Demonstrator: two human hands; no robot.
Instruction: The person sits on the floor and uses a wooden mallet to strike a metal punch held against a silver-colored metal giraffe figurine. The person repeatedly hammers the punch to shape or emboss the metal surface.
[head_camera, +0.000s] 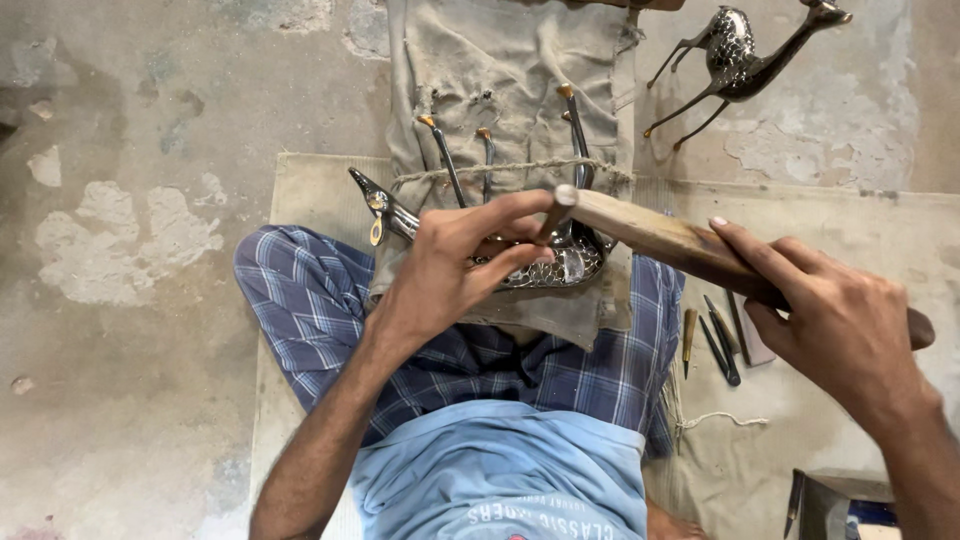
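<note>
The left hand covers the middle of the metal deer figure lying legs-up on the lap, so its body shows only in parts. The thin punch pinched in those fingers is mostly hidden; its tip cannot be seen. The wooden mallet is partly swallowed by the right hand, and its near end blurs. The canvas cloth runs off the far edge. The small tools to the right are too small to identify.
</note>
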